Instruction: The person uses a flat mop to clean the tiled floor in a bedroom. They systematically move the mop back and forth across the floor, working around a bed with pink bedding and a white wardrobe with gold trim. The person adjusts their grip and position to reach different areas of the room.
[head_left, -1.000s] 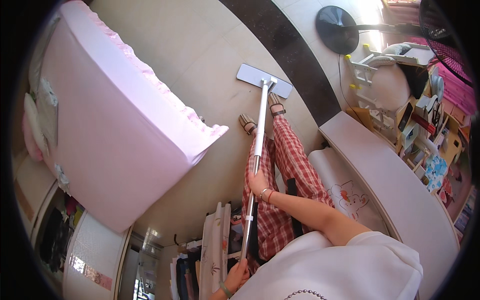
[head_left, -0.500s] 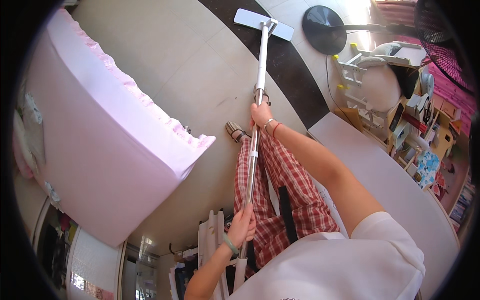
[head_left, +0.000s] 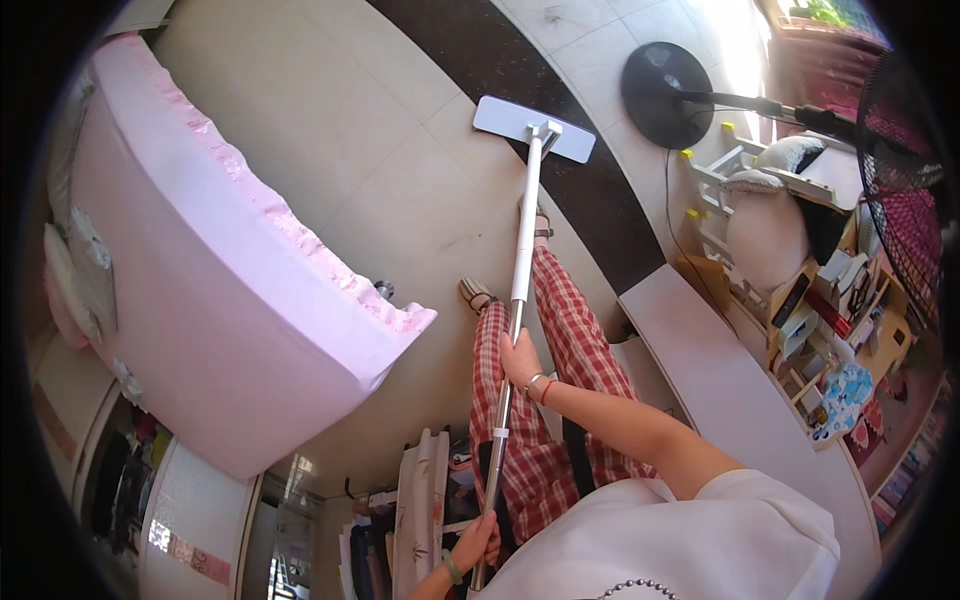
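From the head camera, a person in a white top (head_left: 680, 545) and red plaid trousers (head_left: 575, 310) works a flat mop (head_left: 524, 250) over a tiled floor (head_left: 350, 130), both hands wrapped around its pole. The right hand (head_left: 518, 362), with a silver bracelet and a red cord at the wrist, is closed around the metal section just below the white upper tube. The left hand (head_left: 476, 541), below a green bangle (head_left: 452, 567), has its fingers curled around the pole near the lower edge of the view.

The pale rectangular mop head (head_left: 518, 120) lies largely on the dark floor strip (head_left: 575, 160), its left end at the border with the pale tiles, ahead of the person's sandaled feet. Half a second earlier it sat farther out toward the fan's round black base (head_left: 668, 95); it has since come back toward the right foot, though not as near as a second ago. Both hands have drawn back toward the body along with it, and a beaded strand (head_left: 640, 586) now shows more fully against the top.

At left stands a bed (head_left: 230, 270) under a pink cover with a ruffled edge; at right, a long pale bench (head_left: 720, 350) runs beside the person's legs.
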